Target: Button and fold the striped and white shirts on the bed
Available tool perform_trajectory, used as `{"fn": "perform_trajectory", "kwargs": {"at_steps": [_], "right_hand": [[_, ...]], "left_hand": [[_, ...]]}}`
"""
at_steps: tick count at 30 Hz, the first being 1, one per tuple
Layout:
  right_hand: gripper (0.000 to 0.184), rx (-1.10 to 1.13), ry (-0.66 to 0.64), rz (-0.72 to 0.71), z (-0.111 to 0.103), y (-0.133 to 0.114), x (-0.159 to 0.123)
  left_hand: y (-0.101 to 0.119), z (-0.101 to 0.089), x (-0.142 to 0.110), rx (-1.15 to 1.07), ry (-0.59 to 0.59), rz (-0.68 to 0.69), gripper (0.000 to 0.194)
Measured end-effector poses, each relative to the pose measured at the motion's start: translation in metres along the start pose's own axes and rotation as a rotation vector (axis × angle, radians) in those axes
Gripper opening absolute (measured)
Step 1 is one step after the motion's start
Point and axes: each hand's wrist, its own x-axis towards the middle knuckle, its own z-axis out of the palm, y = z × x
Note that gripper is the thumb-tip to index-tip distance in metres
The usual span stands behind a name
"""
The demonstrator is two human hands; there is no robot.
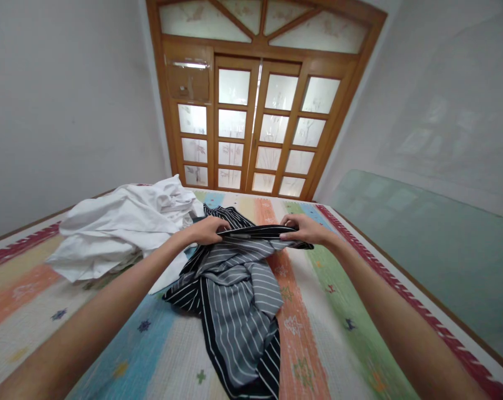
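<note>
A black garment with white stripes [239, 294], probably a shirt, lies crumpled on the bed with its greyer inner side partly turned out. My left hand [212, 229] pinches one end of a dark edge of it. At the other end of that edge, my right hand [302, 229] grips the cloth between thumb and fingers. The edge is stretched slightly raised between both hands. Below, the rest of the garment spreads in folds toward me. Which part of the garment the edge is, I cannot tell.
A heap of white clothes [122, 228] lies on the left, next to the striped garment. Under everything is a striped, patterned bedspread [335, 328]. A pale green headboard or panel [426, 239] stands along the right wall. Wooden glass-paned doors [251, 128] are at the far end.
</note>
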Motion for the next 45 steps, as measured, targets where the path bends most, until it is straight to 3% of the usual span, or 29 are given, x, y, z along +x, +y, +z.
{"fn": "perform_trajectory", "kwargs": {"at_steps": [4,8,11,14,19,23,27,30,32,35,40,43,45], "right_hand": [[0.034,-0.092,0.122,0.008,-0.021,0.009,-0.008],[0.021,-0.247,0.117,0.063,-0.045,0.024,-0.019],[0.014,-0.423,0.196,0.122,-0.061,0.037,-0.031],[0.019,-0.493,0.312,0.199,-0.071,0.046,-0.045],[0.02,-0.402,0.579,0.24,-0.074,0.049,-0.062],[0.031,-0.064,0.746,0.289,-0.077,0.046,-0.073],[0.037,0.152,0.995,0.251,-0.093,0.027,-0.089],[0.024,-0.12,1.259,0.171,-0.109,-0.005,-0.102],[0.021,-0.369,1.366,0.104,-0.117,-0.032,-0.109],[0.027,-0.566,1.471,-0.004,-0.121,-0.071,-0.115],[0.036,-0.676,1.479,-0.046,-0.118,-0.099,-0.102],[0.038,-0.697,1.335,0.031,-0.121,-0.086,-0.079],[0.034,-0.724,1.154,0.109,-0.123,-0.064,-0.057]], "left_hand": [[-0.023,-0.003,-0.008,-0.007,0.12,-0.112,0.031],[-0.04,-0.013,-0.013,-0.092,0.196,-0.197,0.02],[-0.051,-0.019,-0.017,-0.252,0.305,-0.243,0.018],[-0.055,-0.019,-0.018,-0.528,0.421,-0.27,0.022],[-0.044,-0.018,-0.009,-0.814,0.615,-0.248,0.032],[-0.031,-0.023,0.003,-0.834,0.788,-0.204,0.033],[-0.019,-0.029,0.014,-0.874,0.861,-0.145,0.033],[-0.009,-0.032,0.023,-0.938,0.946,-0.08,0.031],[-0.001,-0.037,0.027,-0.981,1.019,-0.058,0.028],[0.009,-0.052,0.028,-1.005,1.115,-0.047,0.024],[-0.003,-0.098,0.026,-0.788,1.321,-0.012,0.021],[-0.026,-0.122,0.028,-0.584,1.345,-0.066,0.021],[-0.043,-0.127,0.032,-0.42,1.268,-0.14,0.022]]}}
